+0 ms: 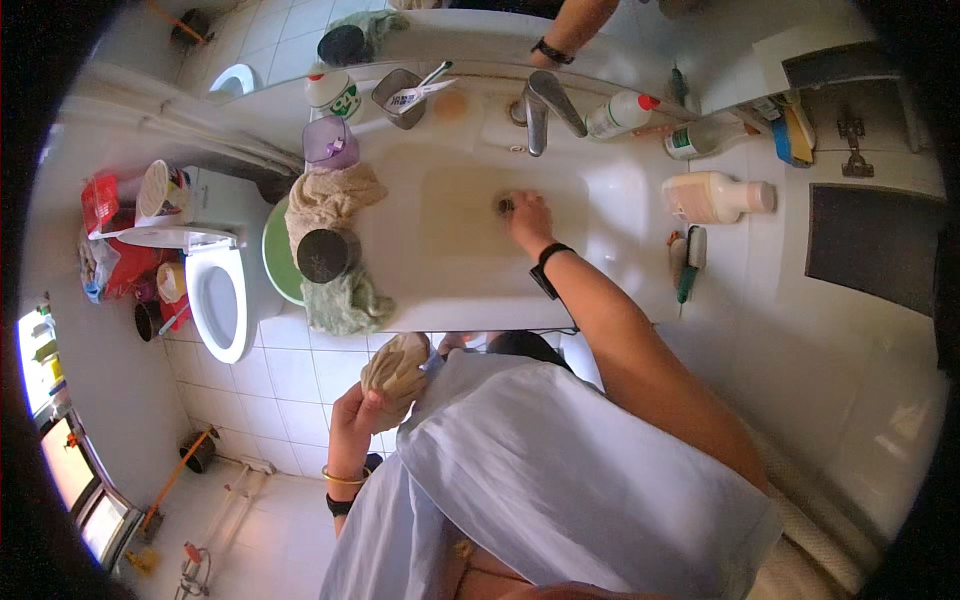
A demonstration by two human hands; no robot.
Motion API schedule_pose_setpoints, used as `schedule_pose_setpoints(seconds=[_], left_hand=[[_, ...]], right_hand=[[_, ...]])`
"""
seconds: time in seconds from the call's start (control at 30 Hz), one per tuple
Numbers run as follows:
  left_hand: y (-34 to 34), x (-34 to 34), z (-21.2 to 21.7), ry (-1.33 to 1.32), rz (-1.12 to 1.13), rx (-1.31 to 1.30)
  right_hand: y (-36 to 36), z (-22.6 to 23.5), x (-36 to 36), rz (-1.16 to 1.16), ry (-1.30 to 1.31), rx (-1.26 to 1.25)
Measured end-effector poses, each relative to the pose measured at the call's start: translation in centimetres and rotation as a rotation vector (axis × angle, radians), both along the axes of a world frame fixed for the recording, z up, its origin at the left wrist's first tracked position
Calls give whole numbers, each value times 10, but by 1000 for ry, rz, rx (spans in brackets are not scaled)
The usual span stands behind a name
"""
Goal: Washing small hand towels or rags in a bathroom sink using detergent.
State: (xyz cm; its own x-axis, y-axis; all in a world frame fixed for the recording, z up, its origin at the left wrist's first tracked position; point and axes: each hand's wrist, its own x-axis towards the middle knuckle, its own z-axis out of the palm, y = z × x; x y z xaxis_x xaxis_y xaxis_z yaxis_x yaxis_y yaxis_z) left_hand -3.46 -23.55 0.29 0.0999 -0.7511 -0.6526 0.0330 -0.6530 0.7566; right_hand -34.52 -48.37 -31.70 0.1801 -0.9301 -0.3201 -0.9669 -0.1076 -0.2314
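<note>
My right hand (pixel 530 222) reaches down into the white washbasin (pixel 610 270). Its fingertips are drawn together at the round dark drain (pixel 503 206) in the basin's floor; whatever they pinch there is too small to make out. In front of the basin, on the left, my left hand (pixel 362 405) is closed around a bunched beige cloth (pixel 396 375), held above the tiled floor. Over the right hand stands the metal tap (pixel 540 115), its lever angled to the right.
Along the basin's left edge lie a tan towel (pixel 330 200), a dark round cup (pixel 328 255) and a green cloth (pixel 347 303). Bottles and a toothbrush cup (pixel 398 100) line the back. A cream bottle (pixel 700 198) and a brush (pixel 692 262) rest at right; a toilet (pixel 222 300) stands left.
</note>
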Motion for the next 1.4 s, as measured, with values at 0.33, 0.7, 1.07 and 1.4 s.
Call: schedule_pose_setpoints(seconds=[0.33, 0.7, 1.07, 1.4], left_hand=[[0, -9, -2, -7, -8, 29], [-5, -11, -11, 76, 30, -65], [-6, -16, -3, 27, -87, 37], [-8, -16, -1, 27, -21, -69]], right_hand=[[-22, -1, 101, 121, 78, 150], [36, 38, -17, 341, 101, 512], [-28, 2, 99, 156, -24, 266], [40, 34, 7, 400, 76, 573]])
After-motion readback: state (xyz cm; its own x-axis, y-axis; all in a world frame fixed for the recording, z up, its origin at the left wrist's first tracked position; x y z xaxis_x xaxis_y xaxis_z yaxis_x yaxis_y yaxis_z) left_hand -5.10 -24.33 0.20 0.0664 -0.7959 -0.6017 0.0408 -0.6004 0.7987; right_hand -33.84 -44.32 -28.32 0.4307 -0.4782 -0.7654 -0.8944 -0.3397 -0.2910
